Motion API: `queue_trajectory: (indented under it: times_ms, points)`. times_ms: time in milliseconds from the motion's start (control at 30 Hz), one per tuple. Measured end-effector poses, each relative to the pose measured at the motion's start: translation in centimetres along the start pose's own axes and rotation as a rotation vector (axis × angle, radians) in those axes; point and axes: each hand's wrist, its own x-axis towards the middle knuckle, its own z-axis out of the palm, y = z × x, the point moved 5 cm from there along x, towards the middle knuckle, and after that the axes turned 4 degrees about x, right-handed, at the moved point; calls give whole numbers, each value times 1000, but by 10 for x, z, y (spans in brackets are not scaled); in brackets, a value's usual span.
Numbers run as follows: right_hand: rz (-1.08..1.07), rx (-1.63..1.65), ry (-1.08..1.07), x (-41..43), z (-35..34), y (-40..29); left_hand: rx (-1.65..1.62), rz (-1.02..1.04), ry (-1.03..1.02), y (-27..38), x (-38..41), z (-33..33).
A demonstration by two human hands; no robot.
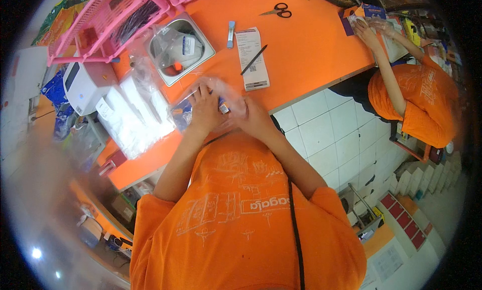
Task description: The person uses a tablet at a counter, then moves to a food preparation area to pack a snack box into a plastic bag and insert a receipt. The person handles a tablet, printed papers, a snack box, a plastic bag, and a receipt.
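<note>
Close to the table's front edge, my left hand (pixel 207 111) lies over a blue and orange printed packet (pixel 184 111), its fingers spread across the top. Clear plastic film of a bag (pixel 216 83) wraps around the packet. My right hand (pixel 258 118) grips the bag's right side, thumb and fingers partly hidden by the film. A small white label with a printed code (pixel 224 108) shows between my hands. Just beyond them stands a steel tray (pixel 190 73) holding a clear plastic bag with a labelled white item (pixel 184 51).
A printed paper slip (pixel 250 79) lies ahead with a black pen (pixel 260 56) across it. Black-handled scissors (pixel 280 10) and a blue-ended small item (pixel 231 35) lie farther back. Plastic sleeves (pixel 130 120), a white printer (pixel 84 86) and a pink rack (pixel 81 56) stand left. A co-worker (pixel 410 98) sits right.
</note>
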Motion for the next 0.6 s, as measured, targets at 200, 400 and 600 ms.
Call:
queue_trajectory:
  times_ms: [200, 400, 600]
  points:
    - [228, -52, -293, 15, -10, 17, -20, -87, 16, -6, 13, -1]
    - [120, 79, -442, 14, -13, -40, -12, -57, 247, 5, 0, 2]
    - [101, 95, -490, 30, -22, -44, -137, 23, 181, 9, 16, 7]
